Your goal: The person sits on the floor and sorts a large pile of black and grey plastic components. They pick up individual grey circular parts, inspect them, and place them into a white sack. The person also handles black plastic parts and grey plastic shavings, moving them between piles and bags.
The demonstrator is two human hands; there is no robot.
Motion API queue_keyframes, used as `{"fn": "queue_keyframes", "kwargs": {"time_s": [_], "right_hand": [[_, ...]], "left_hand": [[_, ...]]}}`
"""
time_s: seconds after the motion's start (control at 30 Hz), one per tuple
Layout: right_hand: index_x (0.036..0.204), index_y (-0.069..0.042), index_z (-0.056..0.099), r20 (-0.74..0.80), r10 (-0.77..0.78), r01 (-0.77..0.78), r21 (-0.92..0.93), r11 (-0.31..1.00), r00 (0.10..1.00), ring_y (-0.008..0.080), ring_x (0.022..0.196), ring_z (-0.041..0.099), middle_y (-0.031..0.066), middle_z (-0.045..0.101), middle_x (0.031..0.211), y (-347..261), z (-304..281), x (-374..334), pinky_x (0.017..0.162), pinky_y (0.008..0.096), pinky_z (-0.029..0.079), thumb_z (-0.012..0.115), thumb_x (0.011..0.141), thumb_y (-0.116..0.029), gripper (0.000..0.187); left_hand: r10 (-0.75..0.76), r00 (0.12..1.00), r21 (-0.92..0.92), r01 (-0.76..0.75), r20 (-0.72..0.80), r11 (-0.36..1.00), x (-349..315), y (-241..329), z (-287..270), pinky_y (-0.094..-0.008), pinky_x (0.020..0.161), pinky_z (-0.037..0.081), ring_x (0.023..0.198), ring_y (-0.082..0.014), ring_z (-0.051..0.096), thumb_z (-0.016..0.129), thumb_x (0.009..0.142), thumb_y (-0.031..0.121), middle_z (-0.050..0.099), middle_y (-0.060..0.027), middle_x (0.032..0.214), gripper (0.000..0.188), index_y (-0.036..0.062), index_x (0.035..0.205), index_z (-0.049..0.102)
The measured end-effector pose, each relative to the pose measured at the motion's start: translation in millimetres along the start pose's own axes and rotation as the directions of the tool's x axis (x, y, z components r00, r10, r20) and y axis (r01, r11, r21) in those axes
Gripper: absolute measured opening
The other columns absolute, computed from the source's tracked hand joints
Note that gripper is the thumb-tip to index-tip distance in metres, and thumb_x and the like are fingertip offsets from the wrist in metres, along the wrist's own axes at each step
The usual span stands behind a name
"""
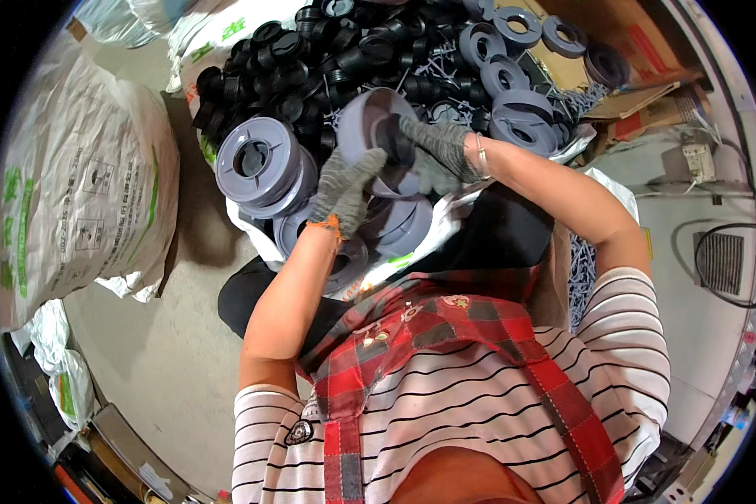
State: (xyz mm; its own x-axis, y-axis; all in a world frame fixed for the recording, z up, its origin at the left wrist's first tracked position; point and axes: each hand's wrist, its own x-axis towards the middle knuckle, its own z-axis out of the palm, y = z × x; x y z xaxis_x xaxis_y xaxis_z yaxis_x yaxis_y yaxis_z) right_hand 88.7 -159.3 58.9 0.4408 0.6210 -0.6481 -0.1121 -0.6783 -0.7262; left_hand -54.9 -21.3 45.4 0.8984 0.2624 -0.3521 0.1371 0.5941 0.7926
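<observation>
Now your left hand (349, 186) pinches the grey ring (359, 122) by its lower-left rim, upper centre, while your right hand (443, 157) clasps its right side. It tilts between both; black fittings (287, 74) heap beyond, toward the top.

Left hand (349, 185): gray-gloved, fingers curled, angled inward | right hand (443, 158): gray-gloved, fingers bent, pointing leftward | left forearm (287, 301): bare, reaching forward from bent elbow | right forearm (550, 186): bare, slanting inward from bent elbow | right wrist (481, 156): circled by thin pale band
</observation>
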Motion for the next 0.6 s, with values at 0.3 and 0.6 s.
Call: {"fn": "queue_keyframes", "kwargs": {"time_s": [0.3,0.6], "right_hand": [[0.102,-0.003,0.056,0.036,0.089,-0.078,-0.244,0.967,0.995,0.0278,0.094,0.059,0.0171,0.060,0.104,-1,-21,-7,0.075,0.0361,0.047,0.056,0.080,-0.049,0.051],[0.107,-0.006,0.057,-0.496,-0.194,-0.471,-0.867,0.159,0.846,0.0353,0.100,0.055,0.0201,0.059,0.105,116,-234,39,0.084,0.0424,0.045,0.058,0.074,-0.025,0.038]], "left_hand": [[0.410,0.898,0.620,-0.416,0.162,0.665,-2,-6,4,-0.0303,0.082,0.047,0.094,-0.0174,0.057,0.067,0.073,0.007,0.057,-0.0109,0.111,0.065,0.0040,0.131,0.038],[-0.334,0.910,0.958,-0.175,0.246,0.228,35,-36,-14,-0.0310,0.086,0.044,0.098,-0.0214,0.056,0.072,0.071,0.031,0.060,-0.0152,0.106,0.063,-0.0015,0.120,0.048]]}}
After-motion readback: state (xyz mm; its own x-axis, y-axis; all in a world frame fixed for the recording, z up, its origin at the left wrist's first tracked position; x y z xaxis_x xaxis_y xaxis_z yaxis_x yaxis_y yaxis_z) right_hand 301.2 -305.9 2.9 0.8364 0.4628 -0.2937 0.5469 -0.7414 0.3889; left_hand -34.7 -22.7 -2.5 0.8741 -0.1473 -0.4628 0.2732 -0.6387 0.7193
